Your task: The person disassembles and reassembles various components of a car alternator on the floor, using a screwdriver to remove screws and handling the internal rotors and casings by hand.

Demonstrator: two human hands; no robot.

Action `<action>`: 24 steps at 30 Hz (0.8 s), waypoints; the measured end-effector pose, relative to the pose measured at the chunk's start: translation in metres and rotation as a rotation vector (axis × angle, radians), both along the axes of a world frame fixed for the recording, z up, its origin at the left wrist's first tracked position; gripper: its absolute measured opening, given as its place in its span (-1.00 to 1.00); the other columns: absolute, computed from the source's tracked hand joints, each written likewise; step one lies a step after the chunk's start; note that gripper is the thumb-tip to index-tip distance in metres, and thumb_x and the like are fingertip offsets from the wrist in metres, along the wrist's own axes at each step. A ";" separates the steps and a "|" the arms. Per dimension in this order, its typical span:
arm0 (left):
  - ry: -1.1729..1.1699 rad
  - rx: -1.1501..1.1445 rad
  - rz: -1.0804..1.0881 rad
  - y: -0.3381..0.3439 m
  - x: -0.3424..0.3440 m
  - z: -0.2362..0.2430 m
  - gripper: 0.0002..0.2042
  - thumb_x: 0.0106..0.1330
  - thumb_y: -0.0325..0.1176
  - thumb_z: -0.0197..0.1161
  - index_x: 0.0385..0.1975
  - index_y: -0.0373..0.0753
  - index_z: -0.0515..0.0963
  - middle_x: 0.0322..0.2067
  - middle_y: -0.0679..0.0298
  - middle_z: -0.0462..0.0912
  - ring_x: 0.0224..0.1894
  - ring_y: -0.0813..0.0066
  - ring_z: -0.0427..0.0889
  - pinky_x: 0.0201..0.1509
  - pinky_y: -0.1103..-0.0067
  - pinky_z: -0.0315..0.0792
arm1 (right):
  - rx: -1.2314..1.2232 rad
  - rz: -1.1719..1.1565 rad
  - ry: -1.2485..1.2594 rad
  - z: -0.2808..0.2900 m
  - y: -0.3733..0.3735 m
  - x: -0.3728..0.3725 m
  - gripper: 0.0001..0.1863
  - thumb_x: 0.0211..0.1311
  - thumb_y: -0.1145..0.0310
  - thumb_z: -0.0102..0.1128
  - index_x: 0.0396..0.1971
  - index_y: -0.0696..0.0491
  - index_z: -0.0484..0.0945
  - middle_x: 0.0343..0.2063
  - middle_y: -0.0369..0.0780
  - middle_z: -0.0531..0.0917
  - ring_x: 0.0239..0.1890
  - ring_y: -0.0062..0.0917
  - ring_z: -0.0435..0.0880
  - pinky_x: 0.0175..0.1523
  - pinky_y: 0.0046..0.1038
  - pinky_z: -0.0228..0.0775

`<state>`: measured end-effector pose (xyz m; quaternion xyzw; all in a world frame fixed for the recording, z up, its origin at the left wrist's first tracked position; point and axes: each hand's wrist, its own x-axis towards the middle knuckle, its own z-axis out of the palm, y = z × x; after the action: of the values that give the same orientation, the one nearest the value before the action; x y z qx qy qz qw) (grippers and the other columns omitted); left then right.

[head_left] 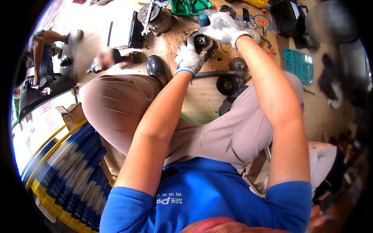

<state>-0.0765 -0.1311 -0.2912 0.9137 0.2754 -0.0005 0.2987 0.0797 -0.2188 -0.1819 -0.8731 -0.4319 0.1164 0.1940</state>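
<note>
Metal part [201, 41], dark and round with a ringed centre, sits at the fingertips of the white-gloved left hand [189, 58], which is clamped on its near left side. Just beyond the part and to its right, the gloved right hand [224, 29] is wrapped round a blue-ended piece [203, 20]. Off to the part's left I see a drum-shaped unit [163, 22] with a wrench [147, 22] across it; well to its right lies a teal case [298, 66].
</note>
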 end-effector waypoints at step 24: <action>0.195 -0.154 -0.059 0.013 0.006 0.004 -0.21 0.30 0.13 0.28 0.52 0.13 0.15 0.24 -0.12 0.48 0.25 -0.13 0.52 0.29 0.14 0.44 | 0.088 -0.054 0.101 0.029 0.029 0.008 -0.58 0.22 0.09 0.23 -0.11 0.13 0.61 -0.18 0.10 0.72 -0.07 0.07 0.68 0.07 -0.12 0.51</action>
<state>-0.0706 -0.1176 -0.2870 0.8915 0.2751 -0.1194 0.3394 0.0875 -0.1900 -0.1529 -0.8682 -0.4024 0.1359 0.2566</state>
